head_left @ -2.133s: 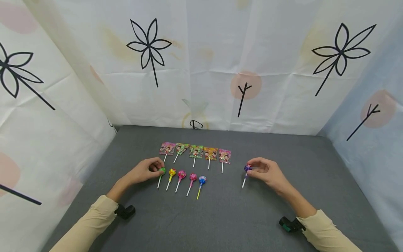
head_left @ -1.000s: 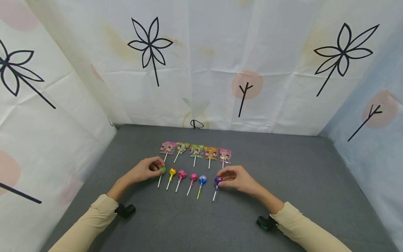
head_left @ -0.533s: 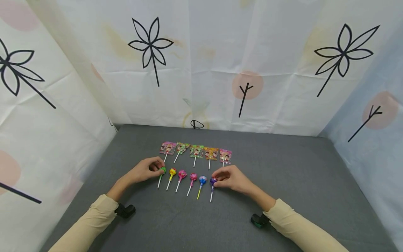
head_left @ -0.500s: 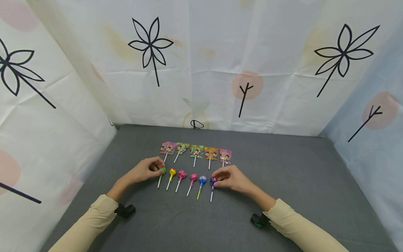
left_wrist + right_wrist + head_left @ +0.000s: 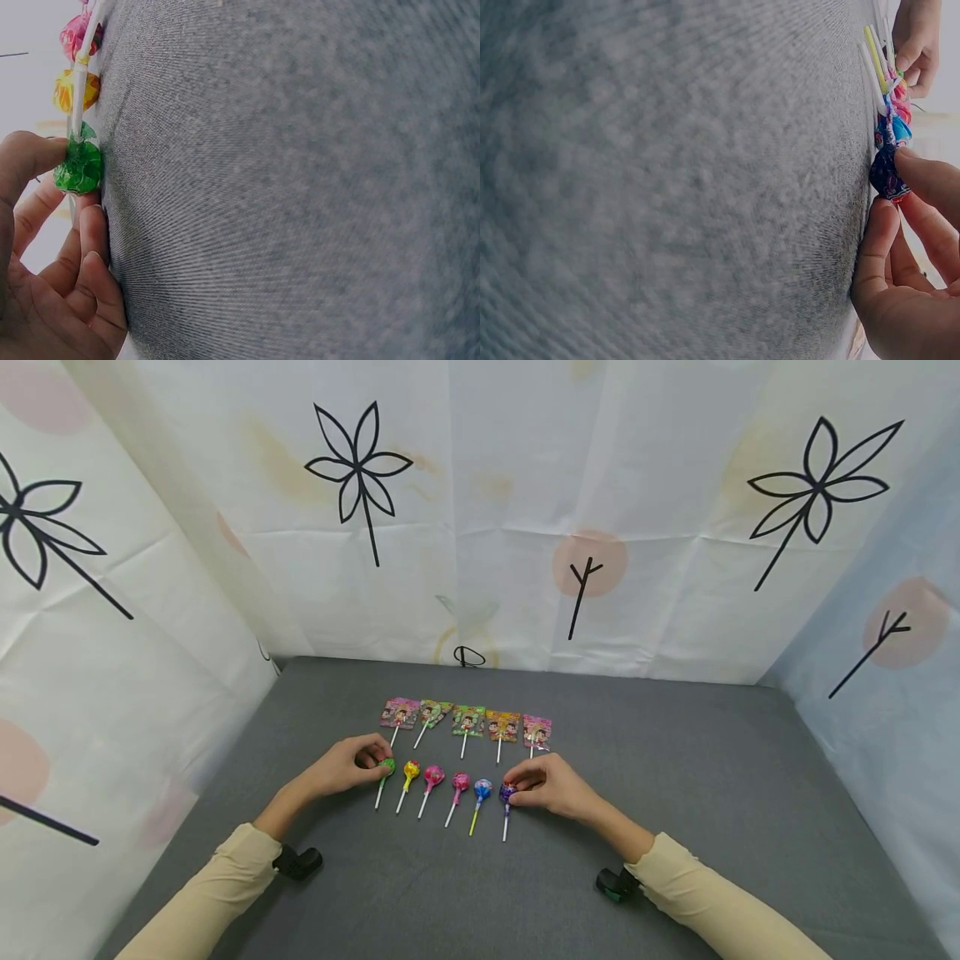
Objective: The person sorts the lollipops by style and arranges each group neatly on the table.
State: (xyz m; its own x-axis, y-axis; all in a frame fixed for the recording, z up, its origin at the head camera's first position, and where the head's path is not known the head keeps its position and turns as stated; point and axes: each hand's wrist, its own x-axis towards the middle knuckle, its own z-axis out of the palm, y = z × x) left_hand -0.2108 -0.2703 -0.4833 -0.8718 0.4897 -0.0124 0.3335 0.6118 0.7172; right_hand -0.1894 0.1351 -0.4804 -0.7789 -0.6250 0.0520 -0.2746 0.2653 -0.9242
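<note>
In the head view my left hand pinches the green lollipop by its wrapped head, at the left end of the front row. My right hand holds the purple lollipop between thumb and fingers at the row's right end, its white stick pointing toward me. Between the hands lie a yellow lollipop, two pink lollipops, one left of the other, and a blue lollipop with a yellow stick. The purple one sits just right of the blue one.
Behind this row lies a second row of flat lollipops in printed wrappers, among them a green one, an orange one and a pink one partly behind my right hand. Grey cloth covers the table; patterned white curtains stand around it.
My right hand has brought the purple lollipop leftward across the table to beside the blue one, and has barely moved in the last half second. My left hand has stayed on the green lollipop.
</note>
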